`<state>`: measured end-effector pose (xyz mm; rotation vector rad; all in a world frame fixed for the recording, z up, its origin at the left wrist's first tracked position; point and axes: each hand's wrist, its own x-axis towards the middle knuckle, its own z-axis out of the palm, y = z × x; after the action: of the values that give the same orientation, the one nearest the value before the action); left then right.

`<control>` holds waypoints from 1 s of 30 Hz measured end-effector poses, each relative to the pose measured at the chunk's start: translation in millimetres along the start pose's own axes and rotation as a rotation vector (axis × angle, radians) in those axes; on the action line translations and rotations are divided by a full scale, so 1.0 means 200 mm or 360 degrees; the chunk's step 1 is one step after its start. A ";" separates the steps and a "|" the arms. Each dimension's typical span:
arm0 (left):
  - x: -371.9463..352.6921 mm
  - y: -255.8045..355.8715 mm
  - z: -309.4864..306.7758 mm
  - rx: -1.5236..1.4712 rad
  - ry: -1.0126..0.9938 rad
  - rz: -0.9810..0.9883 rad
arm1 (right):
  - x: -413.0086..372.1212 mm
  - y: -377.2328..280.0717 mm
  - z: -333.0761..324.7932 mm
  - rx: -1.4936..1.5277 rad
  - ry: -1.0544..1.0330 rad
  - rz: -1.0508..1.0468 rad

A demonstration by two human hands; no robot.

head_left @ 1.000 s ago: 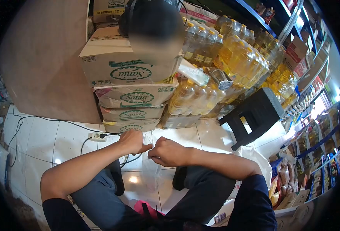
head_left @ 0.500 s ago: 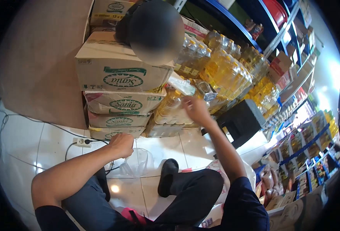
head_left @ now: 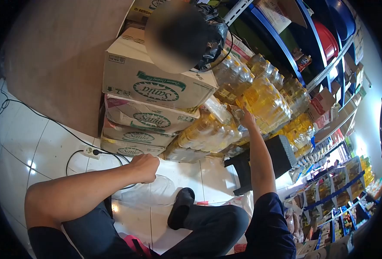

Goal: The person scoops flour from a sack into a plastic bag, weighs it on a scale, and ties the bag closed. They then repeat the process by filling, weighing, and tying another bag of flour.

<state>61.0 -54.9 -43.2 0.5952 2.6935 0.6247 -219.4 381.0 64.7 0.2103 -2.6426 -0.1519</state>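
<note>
My left hand (head_left: 146,168) is closed over a clear plastic bag (head_left: 150,191) near the floor; what its fingers hold, if anything, is hidden. Stretched forward, my right hand (head_left: 249,120) reaches the small plastic packets (head_left: 236,115) lying on wrapped oil bottles (head_left: 208,133); its fingers are too small and partly hidden to read. Beyond it stand more packs of yellow oil bottles (head_left: 266,103). Cartons marked Sania (head_left: 156,91) are stacked left of the bottles.
A black stool (head_left: 271,157) stands right of the bottles. A power strip (head_left: 91,153) and cables lie on the tiled floor (head_left: 48,149). Blue shelves (head_left: 281,43) hold a red basin (head_left: 326,42). A black plastic bag (head_left: 214,32) sits behind the cartons.
My right hand has moved forward and to the right, from the nearer bottles to the packets. The view has shifted, and my left hand remains closed above the clear bag.
</note>
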 end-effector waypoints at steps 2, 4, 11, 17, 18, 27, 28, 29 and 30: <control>0.01 -0.02 0.00 0.0005 -0.0008 -0.0020 | 0.02 0.05 0.02 0.0035 -0.0047 0.0055; 0.01 -0.01 0.00 -0.0005 0.0024 -0.0017 | 0.00 0.08 0.01 0.0087 -0.0047 0.0098; -0.02 0.03 -0.02 0.0012 0.0059 0.0071 | -0.47 0.16 -0.53 0.0776 -0.0133 0.0450; -0.08 0.08 -0.07 -0.0524 0.0078 0.0134 | -1.17 0.45 -1.08 0.1042 -0.0136 0.0888; -0.10 0.11 -0.10 -0.0551 0.0060 0.0118 | -1.28 0.50 -1.17 0.0823 -0.0282 0.0919; -0.10 0.08 -0.09 -0.0608 0.0081 0.0075 | -2.08 0.85 -1.21 -0.0389 -0.1431 0.0867; -0.10 0.08 -0.09 -0.0609 0.0073 0.0069 | -2.12 0.84 -1.16 -0.0378 -0.1423 0.0871; -0.10 0.08 -0.08 -0.0609 0.0064 0.0061 | -2.15 0.83 -1.11 -0.0366 -0.1417 0.0874; -0.10 0.08 -0.07 -0.0609 0.0055 0.0050 | -2.19 0.84 -1.05 -0.0352 -0.1412 0.0876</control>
<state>77.2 -55.2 -18.8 0.5259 2.4993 1.1318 240.9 607.8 73.8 -0.8403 -3.3718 -0.4237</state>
